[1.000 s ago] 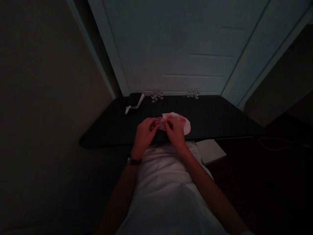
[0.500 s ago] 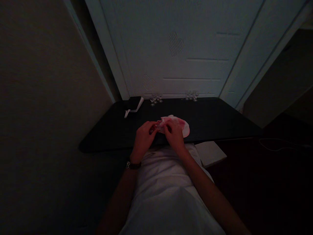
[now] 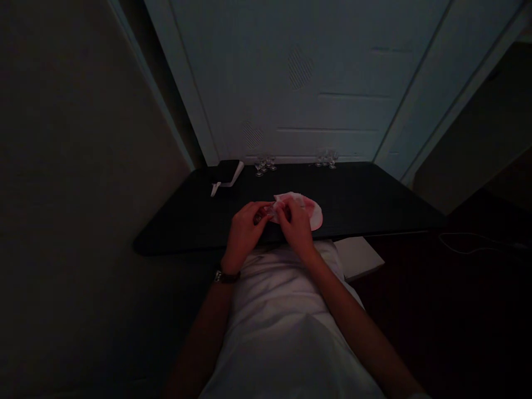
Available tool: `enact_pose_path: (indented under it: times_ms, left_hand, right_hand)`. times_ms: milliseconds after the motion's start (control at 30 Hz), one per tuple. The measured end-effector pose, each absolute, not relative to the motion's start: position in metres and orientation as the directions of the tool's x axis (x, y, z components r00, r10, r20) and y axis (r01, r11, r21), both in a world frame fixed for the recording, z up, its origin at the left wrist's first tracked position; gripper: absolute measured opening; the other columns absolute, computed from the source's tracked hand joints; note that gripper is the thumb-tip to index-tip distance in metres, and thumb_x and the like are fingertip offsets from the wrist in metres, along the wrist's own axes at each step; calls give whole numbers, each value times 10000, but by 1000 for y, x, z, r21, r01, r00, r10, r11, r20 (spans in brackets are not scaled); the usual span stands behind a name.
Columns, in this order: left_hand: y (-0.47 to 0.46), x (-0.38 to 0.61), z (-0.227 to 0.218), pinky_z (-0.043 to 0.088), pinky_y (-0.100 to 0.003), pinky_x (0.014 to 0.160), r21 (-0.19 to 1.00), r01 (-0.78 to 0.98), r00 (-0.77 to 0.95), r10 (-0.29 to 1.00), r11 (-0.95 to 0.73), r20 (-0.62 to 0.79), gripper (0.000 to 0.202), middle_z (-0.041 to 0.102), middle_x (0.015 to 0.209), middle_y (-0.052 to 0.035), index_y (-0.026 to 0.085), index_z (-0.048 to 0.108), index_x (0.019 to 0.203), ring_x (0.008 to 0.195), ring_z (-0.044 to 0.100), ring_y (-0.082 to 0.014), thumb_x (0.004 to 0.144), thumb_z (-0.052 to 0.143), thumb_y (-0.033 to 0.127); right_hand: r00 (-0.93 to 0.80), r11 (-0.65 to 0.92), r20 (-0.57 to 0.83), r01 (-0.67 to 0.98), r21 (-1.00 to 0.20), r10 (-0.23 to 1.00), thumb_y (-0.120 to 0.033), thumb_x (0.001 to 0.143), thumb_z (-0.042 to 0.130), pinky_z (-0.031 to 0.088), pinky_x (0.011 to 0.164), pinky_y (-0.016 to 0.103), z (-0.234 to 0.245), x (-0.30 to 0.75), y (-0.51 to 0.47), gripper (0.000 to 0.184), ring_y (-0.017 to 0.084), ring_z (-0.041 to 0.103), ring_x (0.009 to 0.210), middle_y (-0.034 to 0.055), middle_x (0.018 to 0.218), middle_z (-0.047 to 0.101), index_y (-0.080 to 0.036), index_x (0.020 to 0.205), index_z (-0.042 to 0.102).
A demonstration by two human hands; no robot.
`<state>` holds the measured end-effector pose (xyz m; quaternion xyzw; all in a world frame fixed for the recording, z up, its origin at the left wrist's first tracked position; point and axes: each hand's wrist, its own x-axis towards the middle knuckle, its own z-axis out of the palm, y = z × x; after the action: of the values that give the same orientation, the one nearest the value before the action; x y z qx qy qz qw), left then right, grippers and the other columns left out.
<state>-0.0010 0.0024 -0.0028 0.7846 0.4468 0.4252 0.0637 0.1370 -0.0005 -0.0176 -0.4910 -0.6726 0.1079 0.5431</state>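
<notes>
Over the near part of the dark table, my left hand is closed, its thumb and fingers around a small clear glass, mostly hidden by fingers and cloth. My right hand pinches a pink and white cloth against the glass. The cloth's loose end spreads out to the right, beyond the right hand. At the table's back edge stand two groups of small stemmed glasses, one left of centre and one to the right.
On the dark table, a black and white object lies at the back left. Behind rises a pale panel with heart patterns. A white box-like object sits below the front edge at right; a thin white cable lies farther right.
The right hand's fingers and the cloth have shifted slightly at the glass. Both hands keep their grip, and the view has tilted a little.
</notes>
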Motion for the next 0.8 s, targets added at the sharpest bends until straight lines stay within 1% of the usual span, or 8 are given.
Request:
enact_pose_path:
  times_ms: [233,667,733,800]
  left_hand:
    - [2,-1,-3,472,-281,717,488,651,235,766,-582,599,281,623,906,-24,211,579,1053,784,588,-155,774,574,174]
    - [2,-2,-4,471,-279,712,464,671,236,759,-579,606,243,620,892,-26,201,582,1031,783,590,-156,789,560,182]
    - [2,-1,-3,474,-282,725,459,674,234,756,-579,611,239,614,907,-29,201,577,1032,800,589,-155,795,552,180]
    - [0,1,-1,483,-285,726,465,680,190,749,-567,635,266,601,944,-40,198,554,1062,836,586,-161,796,553,186]
  right_hand:
    - [81,490,619,535,-689,781,-236,851,413,367,633,260,-17,137,-1,115,147,476,674,-3,734,525,-203,779,496]
    - [54,495,617,546,-676,785,-238,866,416,371,622,261,-18,137,0,137,153,504,662,6,724,557,-202,781,516]
    - [66,486,611,542,-686,789,-253,875,405,376,625,262,-18,137,0,146,155,507,669,8,735,562,-203,804,521]
    - [94,480,613,532,-697,785,-254,880,397,386,645,265,-18,136,-1,148,160,517,702,18,781,576,-203,848,532]
